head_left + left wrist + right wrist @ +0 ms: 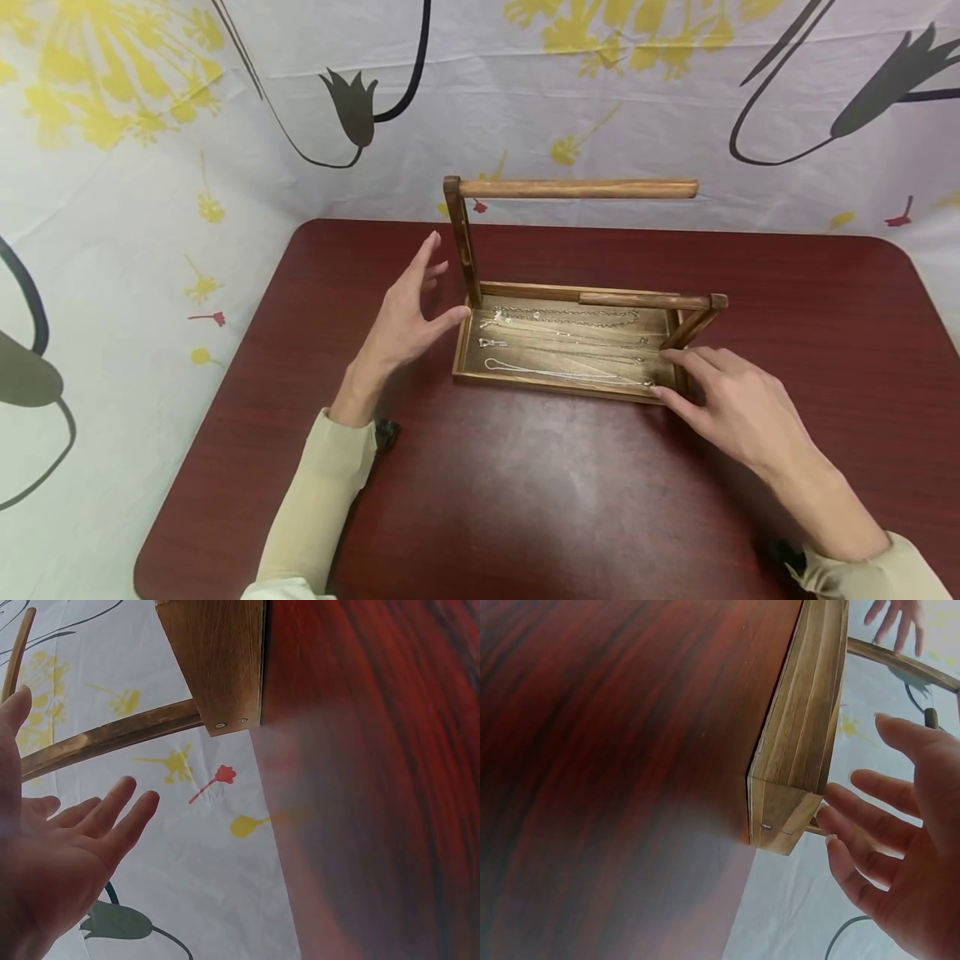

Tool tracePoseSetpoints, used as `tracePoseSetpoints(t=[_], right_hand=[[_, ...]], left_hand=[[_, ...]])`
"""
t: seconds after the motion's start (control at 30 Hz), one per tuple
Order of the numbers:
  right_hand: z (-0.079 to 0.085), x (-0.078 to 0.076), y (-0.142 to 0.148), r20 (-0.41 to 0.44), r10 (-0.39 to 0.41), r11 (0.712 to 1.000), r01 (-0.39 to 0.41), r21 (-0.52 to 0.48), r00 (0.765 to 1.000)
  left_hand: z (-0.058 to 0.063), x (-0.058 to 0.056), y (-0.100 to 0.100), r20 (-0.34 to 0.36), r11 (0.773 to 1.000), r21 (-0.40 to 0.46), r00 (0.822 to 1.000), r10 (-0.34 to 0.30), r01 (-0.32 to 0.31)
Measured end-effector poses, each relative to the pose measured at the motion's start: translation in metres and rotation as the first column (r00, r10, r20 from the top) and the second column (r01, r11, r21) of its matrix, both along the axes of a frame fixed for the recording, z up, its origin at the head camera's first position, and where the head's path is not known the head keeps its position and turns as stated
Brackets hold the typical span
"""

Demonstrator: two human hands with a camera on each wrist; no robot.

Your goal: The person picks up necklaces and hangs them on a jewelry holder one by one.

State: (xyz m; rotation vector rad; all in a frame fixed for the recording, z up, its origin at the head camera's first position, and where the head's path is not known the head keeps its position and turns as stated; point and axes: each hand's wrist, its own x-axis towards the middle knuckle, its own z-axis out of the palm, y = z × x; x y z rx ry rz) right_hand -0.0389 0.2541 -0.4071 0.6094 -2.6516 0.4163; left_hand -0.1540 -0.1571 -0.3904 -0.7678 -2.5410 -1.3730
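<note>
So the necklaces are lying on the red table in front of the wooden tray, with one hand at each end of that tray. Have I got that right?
Not quite: the head view shows the necklaces lying inside the wooden tray, not on the red table. The left hand and right hand are indeed at its two ends.

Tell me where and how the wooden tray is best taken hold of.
Grip the wooden tray by its short end walls, probably one hand from each side: it lies lengthwise between the left hand and right hand, with necklaces inside, so a level, two-ended hold seems safest.
</note>
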Motion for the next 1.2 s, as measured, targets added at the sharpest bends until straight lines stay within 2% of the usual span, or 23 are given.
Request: tracePoseSetpoints(t=[0.33,0.63,0.8,1.2], right_hand=[[-0.001,-0.004,-0.006,0.024,0.010,1.000,-0.010,0.000,1.000],[-0.003,-0.008,-0.008,0.015,0.047,0.999,-0.047,0.006,0.999],[-0.002,-0.011,-0.010,0.028,0.037,0.999,-0.037,-0.002,0.999],[-0.002,-0.014,-0.014,0.074,0.024,1.000,-0.023,-0.013,0.997]], left_hand=[[-0.003,0.002,-0.001,0.023,1.000,-0.009,1.000,-0.003,0.003],[-0.004,0.002,-0.002,0.029,0.998,-0.056,0.999,0.020,-0.018],[-0.005,0.002,-0.003,0.029,0.998,-0.060,0.999,0.021,-0.020],[-0.005,0.003,-0.004,0.088,0.994,-0.106,0.996,0.028,-0.019]])
